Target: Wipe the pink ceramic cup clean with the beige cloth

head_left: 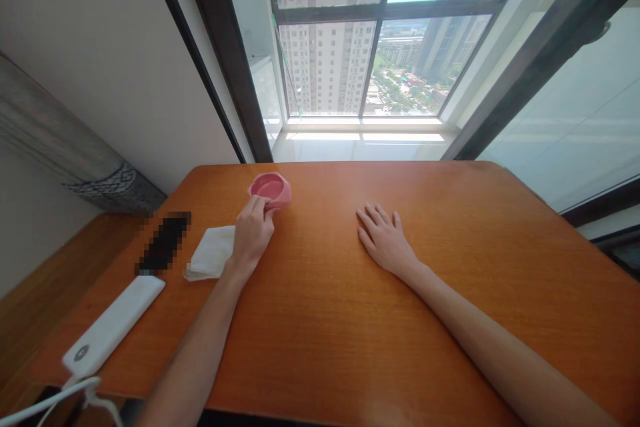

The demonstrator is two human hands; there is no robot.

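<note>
Toward the far left of the wooden table (pixel 320 320) is a pink bowl-like dish (pixel 270 188) with an angular rim. My left hand (pixel 253 230) is closed on its near edge, thumb and fingers pinching the rim. Whether the dish rests on the table or is slightly raised, I cannot tell. Beside my left wrist lies a folded white cloth or tissue (pixel 213 253), partly covered by the hand. My right hand (pixel 385 237) lies flat on the table to the right of the dish, fingers spread, holding nothing.
A white power strip (pixel 115 327) with cables (pixel 60 397) lies along the left edge. Behind it is a dark pixelated object (pixel 164 243). A window (pixel 360 67) stands beyond the table's far edge, and a gathered curtain (pixel 75 140) hangs at left.
</note>
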